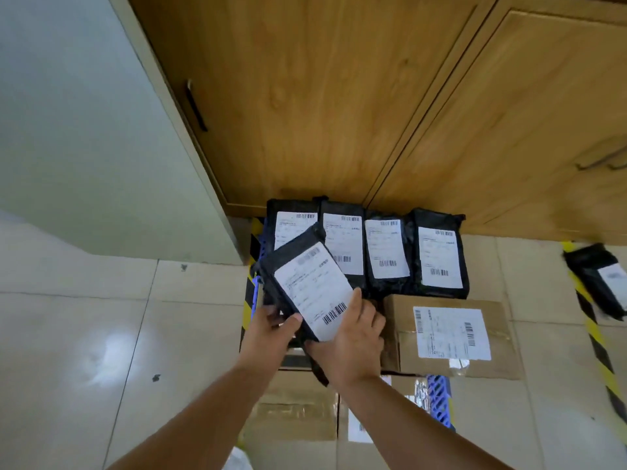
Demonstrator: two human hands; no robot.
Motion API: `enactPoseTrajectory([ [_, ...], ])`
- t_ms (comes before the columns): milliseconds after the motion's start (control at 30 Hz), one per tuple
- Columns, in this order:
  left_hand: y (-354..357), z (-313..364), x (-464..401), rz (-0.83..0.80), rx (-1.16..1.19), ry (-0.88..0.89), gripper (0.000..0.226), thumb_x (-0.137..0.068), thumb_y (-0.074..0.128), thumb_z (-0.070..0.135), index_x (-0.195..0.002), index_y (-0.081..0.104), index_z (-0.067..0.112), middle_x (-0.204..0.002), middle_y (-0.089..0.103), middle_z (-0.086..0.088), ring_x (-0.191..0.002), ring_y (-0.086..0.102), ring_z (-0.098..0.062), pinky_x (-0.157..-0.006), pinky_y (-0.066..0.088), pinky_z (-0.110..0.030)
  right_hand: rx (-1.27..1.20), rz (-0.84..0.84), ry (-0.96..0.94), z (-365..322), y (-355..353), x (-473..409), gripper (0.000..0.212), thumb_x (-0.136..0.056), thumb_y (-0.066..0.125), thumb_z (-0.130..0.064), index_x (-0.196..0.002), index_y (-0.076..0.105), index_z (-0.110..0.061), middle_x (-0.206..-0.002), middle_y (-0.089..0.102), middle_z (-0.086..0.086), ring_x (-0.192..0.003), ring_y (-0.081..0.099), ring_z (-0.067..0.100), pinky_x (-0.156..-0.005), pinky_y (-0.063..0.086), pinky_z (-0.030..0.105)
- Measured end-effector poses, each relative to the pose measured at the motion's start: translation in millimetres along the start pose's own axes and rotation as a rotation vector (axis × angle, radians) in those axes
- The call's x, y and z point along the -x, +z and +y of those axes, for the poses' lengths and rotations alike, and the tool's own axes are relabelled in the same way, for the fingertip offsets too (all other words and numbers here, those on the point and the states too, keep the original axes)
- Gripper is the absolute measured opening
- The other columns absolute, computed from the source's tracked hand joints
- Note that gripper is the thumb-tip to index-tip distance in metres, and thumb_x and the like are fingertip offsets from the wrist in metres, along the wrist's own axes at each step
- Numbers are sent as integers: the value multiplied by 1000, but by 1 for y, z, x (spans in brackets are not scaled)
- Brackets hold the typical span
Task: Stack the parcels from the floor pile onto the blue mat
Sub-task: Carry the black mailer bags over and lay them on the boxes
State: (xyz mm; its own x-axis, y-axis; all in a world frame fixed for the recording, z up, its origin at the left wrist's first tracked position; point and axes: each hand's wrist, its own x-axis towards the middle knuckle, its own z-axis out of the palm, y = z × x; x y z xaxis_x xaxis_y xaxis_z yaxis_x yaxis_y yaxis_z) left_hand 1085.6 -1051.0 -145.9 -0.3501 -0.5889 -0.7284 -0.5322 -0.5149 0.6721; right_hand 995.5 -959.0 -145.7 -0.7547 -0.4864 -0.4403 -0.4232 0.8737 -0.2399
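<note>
- Head view: my left hand (271, 329) and my right hand (353, 344) hold together one black parcel (305, 283) with a white label, tilted, above the blue mat (439, 398).
- My left grip is closed on the near left edge of this parcel, the thumb lies on the label. My right grip is closed on the near right corner, the fingers go under it.
- Behind the held parcel, four black parcels (390, 249) with white labels lie in one row, side by side, just before the wooden cabinet (339, 96).
- To the right of my right hand lies a brown carton (451, 337) with a white label, touching the near ends of the row.
- More brown cartons (295, 405) lie under my forearms, close to me.
- The blue mat shows only as a lattice edge at the right of my right forearm and a little at the left of the row.
- One more black parcel (600, 279) lies on the tiled floor (101, 334) far right, over a yellow-black tape line (597, 344). It is blurred.
</note>
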Motion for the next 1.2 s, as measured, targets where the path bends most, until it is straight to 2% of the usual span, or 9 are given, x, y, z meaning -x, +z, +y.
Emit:
enactPoseTrajectory([
  [100, 4, 23, -39, -44, -80, 82, 30, -84, 64, 21, -113, 56, 20, -104, 68, 4, -95, 63, -15, -88, 52, -40, -115, 11, 129, -34, -2, -35, 118, -66, 64, -67, -148, -1, -12, -139, 22, 7, -122, 24, 27, -94, 41, 43],
  [167, 1, 33, -66, -48, -116, 106, 36, -86, 62, 15, -119, 53, 26, -107, 67, 6, -98, 63, -14, -90, 52, -38, -167, -4, 180, -53, 0, -56, 114, -71, 62, -64, -148, -3, -12, -139, 21, 9, -123, 24, 29, -94, 41, 43],
  [400, -19, 58, -133, -124, -252, 195, 47, -90, 55, 9, -130, 49, 34, -113, 63, 12, -92, 59, -7, -79, 48, -23, -350, -95, 111, -84, 11, -110, 112, -76, 71, -43, -150, -7, -13, -145, 16, 6, -129, 16, 29, -103, 36, 41],
  [633, -25, 53, -161, -116, -397, 232, 63, -88, 57, 12, -140, 31, 38, -120, 59, 13, -105, 58, -13, -93, 49, -36, -379, -156, 65, -82, 20, -126, 93, -83, 61, -26, -151, -2, -15, -144, 20, 2, -126, 21, 24, -103, 36, 36],
  [867, -22, 44, -163, -100, -403, 247, 63, -88, 52, 4, -138, 31, 36, -125, 57, 9, -99, 56, -10, -66, 43, -15, -192, -124, -22, -69, 16, -133, 67, -92, 51, -28, -149, 16, -18, -140, 34, 2, -128, 35, 20, -90, 46, 33],
  [967, -18, 50, -165, -41, -477, 226, 83, -83, 55, 10, -146, 11, 42, -145, 37, -1, -118, 49, -20, -82, 53, -32, -146, -61, -49, -55, 9, -138, 53, -97, 42, -36, -145, 27, -21, -133, 44, -1, -123, 43, 19, -88, 49, 35],
  [1033, -13, 61, -163, 9, -576, 243, 98, -79, 61, 17, -146, -5, 45, -156, 4, 8, -141, 19, -25, -105, 40, -44, -42, -27, -43, -37, 7, -144, 53, -99, 36, -36, -149, 21, -24, -145, 35, 2, -134, 32, 21, -102, 40, 37],
  [1100, -6, 69, -161, -25, -656, 295, 107, -77, 68, 23, -145, -11, 45, -155, -15, 14, -145, 2, -24, -109, 34, -40, 104, -126, -30, -17, 6, -148, 58, -100, 33, -32, -151, 6, -32, -159, 8, 3, -146, 7, 25, -116, 19, 39],
  [1200, 3, 69, -161, -100, -668, 281, 109, -77, 70, 18, -143, -10, 50, -153, -21, 17, -144, 14, -25, -95, 47, -29, 250, -288, -47, 5, 13, -153, 67, -100, 34, -23, -149, -10, -38, -157, -20, 3, -146, -12, 25, -118, -1, 40],
])
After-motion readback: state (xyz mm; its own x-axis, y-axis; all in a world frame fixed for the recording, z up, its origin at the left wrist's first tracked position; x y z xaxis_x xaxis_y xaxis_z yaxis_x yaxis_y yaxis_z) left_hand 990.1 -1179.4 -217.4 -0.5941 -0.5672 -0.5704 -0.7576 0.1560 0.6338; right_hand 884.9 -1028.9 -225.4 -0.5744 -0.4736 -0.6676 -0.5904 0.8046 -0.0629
